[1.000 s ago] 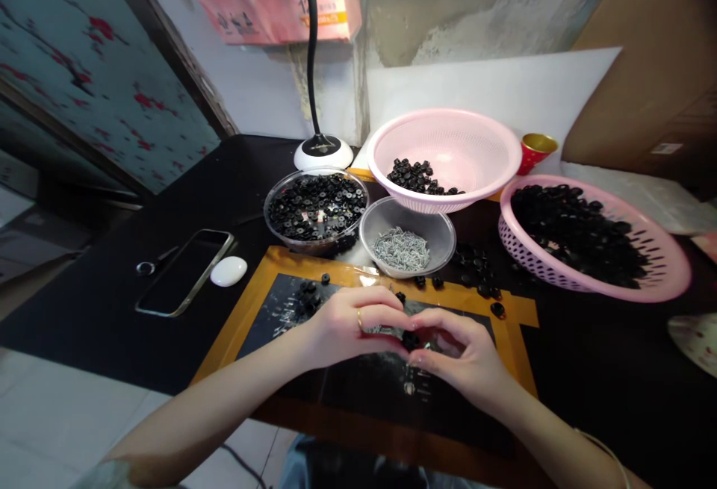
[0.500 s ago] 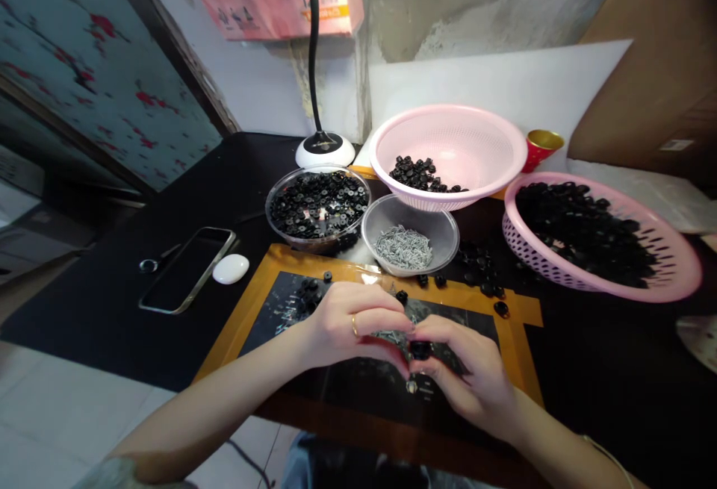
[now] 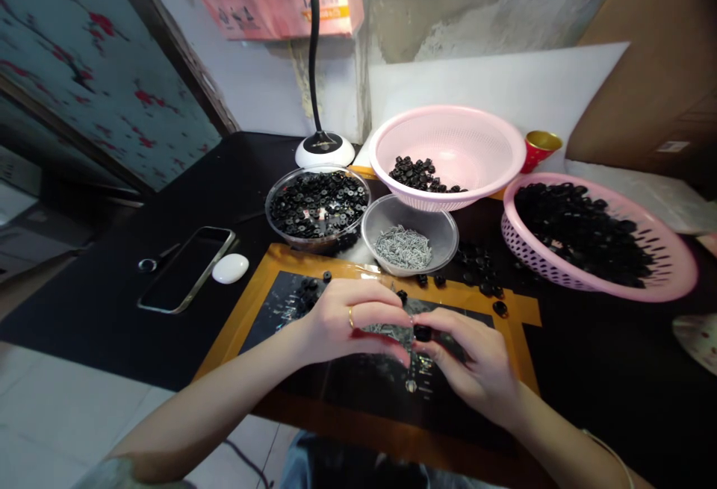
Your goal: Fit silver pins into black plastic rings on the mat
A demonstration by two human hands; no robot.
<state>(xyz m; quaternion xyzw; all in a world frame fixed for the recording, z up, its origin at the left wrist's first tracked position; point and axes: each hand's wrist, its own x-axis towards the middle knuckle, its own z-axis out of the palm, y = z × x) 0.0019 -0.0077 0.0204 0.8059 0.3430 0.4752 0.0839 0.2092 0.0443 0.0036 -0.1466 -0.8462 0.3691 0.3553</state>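
Observation:
My right hand [image 3: 473, 358] pinches a small black round plastic part [image 3: 423, 333] between thumb and fingers, above the dark mat [image 3: 358, 392]. My left hand [image 3: 358, 321], with a ring on one finger, is just left of that part. Its thumb and fingers are apart, the fingertips close to the right hand's; whether they touch the part I cannot tell. Beneath the left hand lies a pile of small silvery screws [image 3: 384, 330]. Several black pieces [image 3: 307, 295] are heaped on the mat beyond the left wrist.
Behind the mat stand a clear bowl of black discs [image 3: 272, 213] and a bowl of screws [image 3: 448, 239]. Two pink baskets, one raised [image 3: 493, 127] and one at right [image 3: 680, 265], contain black parts. A phone [image 3: 184, 269], a white oval object [image 3: 230, 269] and a lamp base [image 3: 305, 151] are left.
The right hand has moved slightly up and away from me with the black part. The left thumb and fingers now sit apart from each other, left of the part.

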